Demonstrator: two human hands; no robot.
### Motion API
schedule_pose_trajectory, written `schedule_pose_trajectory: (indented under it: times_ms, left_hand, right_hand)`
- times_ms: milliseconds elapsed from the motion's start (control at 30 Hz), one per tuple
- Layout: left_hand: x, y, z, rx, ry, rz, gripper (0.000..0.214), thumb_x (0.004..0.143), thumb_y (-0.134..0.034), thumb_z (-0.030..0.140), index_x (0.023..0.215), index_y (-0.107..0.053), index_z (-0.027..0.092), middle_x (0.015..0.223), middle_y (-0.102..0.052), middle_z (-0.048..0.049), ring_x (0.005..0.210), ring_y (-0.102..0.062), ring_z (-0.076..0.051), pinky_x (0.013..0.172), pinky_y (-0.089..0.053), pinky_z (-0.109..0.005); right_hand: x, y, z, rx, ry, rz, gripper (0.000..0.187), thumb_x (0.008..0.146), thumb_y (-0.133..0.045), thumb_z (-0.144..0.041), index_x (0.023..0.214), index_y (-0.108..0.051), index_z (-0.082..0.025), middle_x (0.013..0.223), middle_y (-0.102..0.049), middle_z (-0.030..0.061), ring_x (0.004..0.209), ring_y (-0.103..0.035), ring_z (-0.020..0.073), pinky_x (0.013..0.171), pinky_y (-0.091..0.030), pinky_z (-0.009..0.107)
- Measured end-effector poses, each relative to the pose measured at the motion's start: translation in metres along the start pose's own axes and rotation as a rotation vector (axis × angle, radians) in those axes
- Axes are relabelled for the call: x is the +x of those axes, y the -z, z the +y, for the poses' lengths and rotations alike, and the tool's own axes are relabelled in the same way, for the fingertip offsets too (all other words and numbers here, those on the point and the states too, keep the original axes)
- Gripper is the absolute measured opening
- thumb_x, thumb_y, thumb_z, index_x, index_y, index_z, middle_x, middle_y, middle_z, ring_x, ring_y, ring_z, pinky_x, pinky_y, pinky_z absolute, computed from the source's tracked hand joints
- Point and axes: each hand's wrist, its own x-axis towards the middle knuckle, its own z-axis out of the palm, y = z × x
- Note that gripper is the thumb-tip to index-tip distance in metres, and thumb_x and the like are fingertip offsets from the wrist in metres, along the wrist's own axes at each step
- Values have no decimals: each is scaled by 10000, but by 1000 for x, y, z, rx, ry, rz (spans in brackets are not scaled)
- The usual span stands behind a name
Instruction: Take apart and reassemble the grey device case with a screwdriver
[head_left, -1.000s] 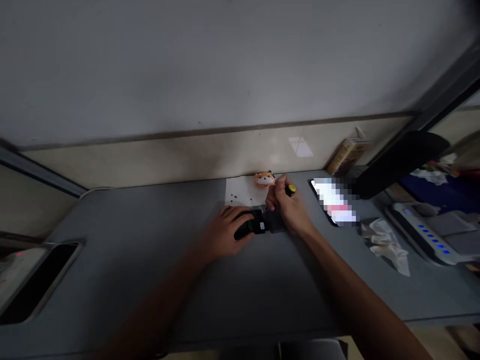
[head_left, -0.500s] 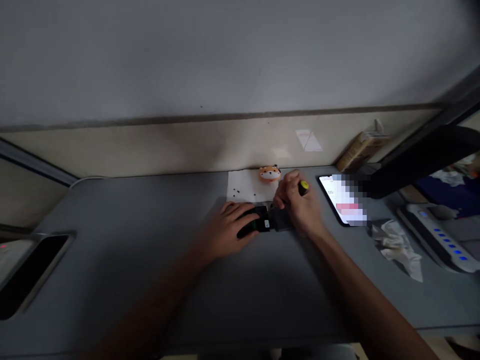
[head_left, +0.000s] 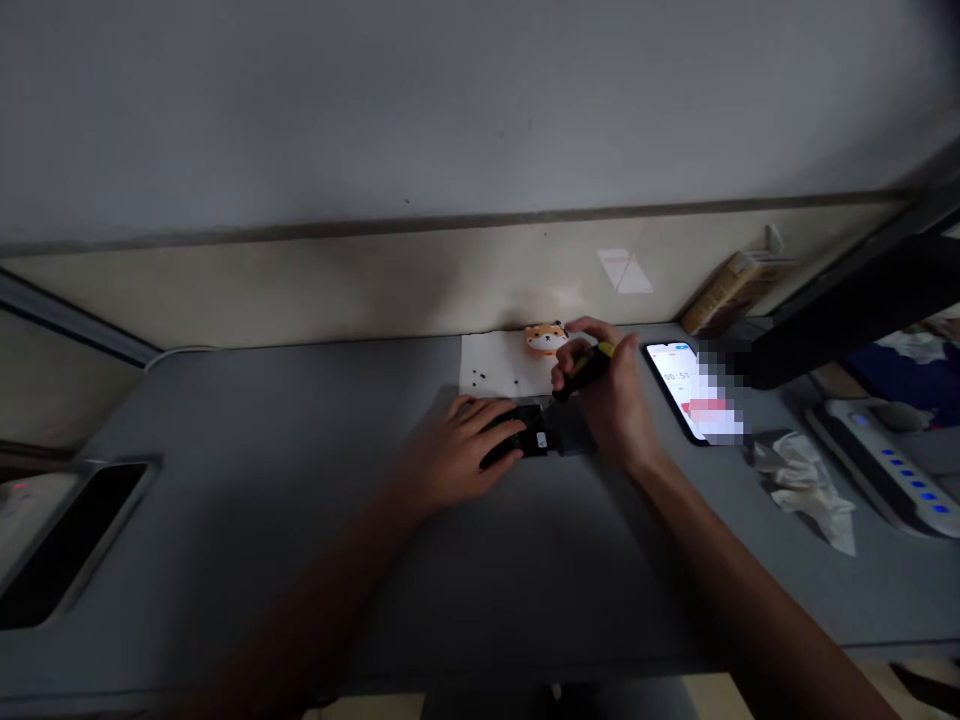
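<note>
My left hand [head_left: 463,452] lies over a black device [head_left: 534,440] with a small white label, its fingers curled around the device's near end. My right hand [head_left: 609,398] is closed around a yellow-and-black screwdriver [head_left: 585,368], whose dark shaft slants down towards the device. Behind them, a sheet of white paper [head_left: 499,362] holds several tiny black screws [head_left: 480,376]. An orange toy animal [head_left: 545,339] sits at the paper's far edge, just beyond my right fingers.
A lit phone [head_left: 679,388] showing a timer lies right of my right hand, near crumpled tissue [head_left: 804,488]. A power strip with blue lights [head_left: 877,470], a black monitor [head_left: 847,310], a small box [head_left: 735,292] and a dark tablet [head_left: 67,540] surround the grey desk [head_left: 262,420].
My right hand has turned the screwdriver, so its dark shaft now shows and slants towards the device. The view has shifted, moving everything slightly right and up in the picture.
</note>
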Motion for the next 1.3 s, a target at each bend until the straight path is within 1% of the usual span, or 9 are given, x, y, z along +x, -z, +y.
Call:
schedule_pose_trajectory:
  times_ms: [133, 233, 333, 433, 567, 733, 1000, 1167, 1300]
  left_hand:
    - [0, -1, 0, -7, 14, -11, 277, 1036, -515, 346, 1213, -695, 233, 1321, -686, -98, 1220, -637, -258, 1072, -450, -466]
    - [1, 1, 1, -9, 24, -34, 269, 1031, -517, 333, 1208, -694, 236, 1332, -682, -96, 1214, -641, -257, 1072, -453, -473]
    - [1, 2, 1, -12, 23, -43, 271, 1027, -522, 325, 1217, -695, 239, 1332, -681, -102, 1226, -635, -267, 1072, -454, -482]
    - [1, 1, 1, -19, 10, -24, 276, 1025, -522, 314, 1222, -699, 236, 1322, -682, -107, 1232, -629, -274, 1075, -450, -487]
    - [0, 0, 1, 7, -3, -25, 285, 1031, -513, 305, 1237, -693, 226, 1337, -670, -111, 1235, -626, -273, 1080, -445, -481]
    - [-1, 3, 1, 25, 4, -50, 289, 1038, -492, 289, 1247, -688, 248, 1363, -657, -99, 1248, -616, -271, 1090, -436, -494]
    - [0, 10, -2, -24, 82, 89, 262, 1052, -452, 273, 1134, -699, 244, 1280, -683, -84, 1149, -657, -237, 1058, -471, -444]
    - [-1, 1, -11, -34, 277, 259, 219, 1037, -513, 309, 1159, -686, 252, 1213, -706, -76, 1159, -661, -243, 1030, -483, -425]
    - [0, -6, -19, -137, 370, 277, 194, 1005, -576, 328, 1141, -702, 269, 1192, -715, -54, 1134, -669, -239, 996, -502, -417]
  right_hand:
    - [-3, -4, -5, 39, -39, -20, 441, 820, -683, -696, 848, -587, -266, 849, -605, -5, 769, -617, 155, 748, -516, 328]
    - [-4, -2, -4, 8, -58, 1, 524, 744, -761, -693, 767, -461, -264, 713, -550, -47, 607, -567, 134, 639, -490, 312]
    - [-3, 2, -3, -202, 57, 48, 502, 803, -672, -729, 796, -472, -269, 623, -501, -60, 558, -509, 136, 589, -447, 302]
    - [-3, 8, -5, -435, 188, 26, 476, 915, -508, -724, 899, -596, -257, 776, -627, 10, 727, -580, 174, 693, -476, 328]
    - [-3, 16, -11, -642, 180, 46, 447, 954, -501, -658, 877, -652, -244, 772, -650, 23, 706, -573, 179, 665, -443, 320]
    - [1, 22, -11, -644, 201, 233, 455, 975, -460, -654, 899, -631, -239, 688, -615, -3, 612, -543, 151, 598, -402, 298]
    - [4, 24, 3, -747, 138, 144, 470, 959, -477, -673, 949, -646, -235, 648, -651, 2, 612, -605, 176, 615, -420, 303]
    - [3, 22, -2, -612, 151, 164, 491, 946, -477, -694, 892, -637, -233, 634, -632, -9, 579, -574, 154, 581, -409, 297]
    - [0, 14, -4, -482, 152, 142, 504, 938, -483, -703, 854, -638, -230, 665, -630, -10, 575, -553, 135, 561, -404, 287]
